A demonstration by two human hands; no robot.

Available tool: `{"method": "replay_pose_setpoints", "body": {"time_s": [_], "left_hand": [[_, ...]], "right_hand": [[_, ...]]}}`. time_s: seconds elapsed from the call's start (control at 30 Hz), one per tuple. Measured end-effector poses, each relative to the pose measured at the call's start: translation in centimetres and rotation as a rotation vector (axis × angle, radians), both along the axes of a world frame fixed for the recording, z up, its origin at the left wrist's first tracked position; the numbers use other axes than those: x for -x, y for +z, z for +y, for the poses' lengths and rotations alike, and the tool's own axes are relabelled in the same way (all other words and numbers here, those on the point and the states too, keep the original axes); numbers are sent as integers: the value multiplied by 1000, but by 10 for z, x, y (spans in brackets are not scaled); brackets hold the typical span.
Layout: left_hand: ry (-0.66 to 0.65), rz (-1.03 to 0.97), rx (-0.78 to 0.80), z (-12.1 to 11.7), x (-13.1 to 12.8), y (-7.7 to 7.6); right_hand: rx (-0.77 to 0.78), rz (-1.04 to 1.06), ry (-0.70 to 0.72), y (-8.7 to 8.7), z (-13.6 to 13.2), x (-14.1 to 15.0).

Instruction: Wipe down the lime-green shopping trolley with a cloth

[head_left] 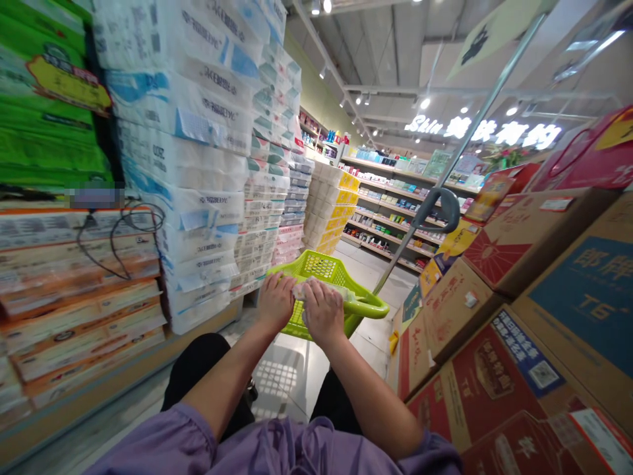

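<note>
A lime-green plastic shopping cart (324, 265) with a perforated basket is right in front of me in the aisle. My left hand (277, 298) is closed over the left part of its push handle (368, 307). Closer to the middle, my right hand (322, 309) curls its fingers over the same handle. A crumpled whitish piece (299, 289) lies at the handle between my hands and partly under the right one; whether it is a wipe or thin plastic I cannot tell. My fingertips on the far side are hidden.
Tall stacks of white tissue packs (198, 165) line the left, beside orange-and-white packs (84, 303) with a loose black cable (116, 247). Cardboard cartons (445, 316) crowd the right, near a slanted metal pole (395, 257). Product shelves (390, 198) cross the back. Tiled floor (277, 389) runs below.
</note>
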State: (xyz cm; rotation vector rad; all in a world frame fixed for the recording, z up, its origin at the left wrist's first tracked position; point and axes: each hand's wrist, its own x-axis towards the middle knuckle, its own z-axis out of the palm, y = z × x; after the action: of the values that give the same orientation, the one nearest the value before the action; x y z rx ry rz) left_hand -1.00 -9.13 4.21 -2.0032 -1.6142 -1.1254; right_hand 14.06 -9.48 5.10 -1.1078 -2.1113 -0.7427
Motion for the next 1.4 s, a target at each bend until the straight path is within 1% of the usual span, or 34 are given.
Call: {"method": "replay_pose_setpoints", "body": {"time_s": [0.07, 0.2, 0.27, 0.47, 0.53, 0.6, 0.67, 0.73, 0.83, 0.9, 0.97, 1.03, 1.1, 1.17, 1.23, 1.3, 1.37, 1.4], "left_hand": [[-6, 16, 11, 2, 3, -3], [1, 79, 13, 6, 3, -2], [-5, 102, 5, 6, 3, -1], [-26, 134, -68, 6, 2, -2], [-39, 124, -90, 7, 0, -2], [-47, 101, -104, 7, -1, -2], [-54, 85, -108, 8, -3, -1], [-51, 88, -104, 9, -3, -2], [-51, 116, -96, 10, -2, -4], [-62, 116, -96, 10, -2, -5], [-71, 96, -108, 11, -3, -5], [-69, 74, -129, 12, -5, -6], [-61, 64, -146, 13, -6, -6], [-55, 57, -149, 14, -6, -7], [-56, 52, -145, 14, -6, -8], [-60, 55, -142, 14, -4, -8], [-59, 63, -141, 14, -3, -9], [-56, 65, -141, 14, -3, -9]], "right_hand": [[19, 1, -3, 5, 1, 7], [150, -55, -36, 24, 11, 20], [176, -77, -47, 27, 14, 21], [60, -63, 1, 12, 4, 7], [80, -54, 1, 14, 3, 3], [123, -16, -37, 19, 6, -1], [136, 28, -79, 20, 8, -5], [98, 40, -79, 14, 9, -9], [4, -6, -7, 1, 6, -20], [-9, -35, 24, -2, 7, -27], [37, -5, -22, 4, 9, -33], [114, 64, -130, 13, 12, -37], [153, 107, -209, 17, 13, -41], [111, 108, -202, 13, 10, -44], [29, 94, -145, 5, 5, -49], [-16, 80, -98, -2, 3, -55], [8, 91, -108, -1, 4, -61], [39, 111, -144, 2, 7, -64]]}}
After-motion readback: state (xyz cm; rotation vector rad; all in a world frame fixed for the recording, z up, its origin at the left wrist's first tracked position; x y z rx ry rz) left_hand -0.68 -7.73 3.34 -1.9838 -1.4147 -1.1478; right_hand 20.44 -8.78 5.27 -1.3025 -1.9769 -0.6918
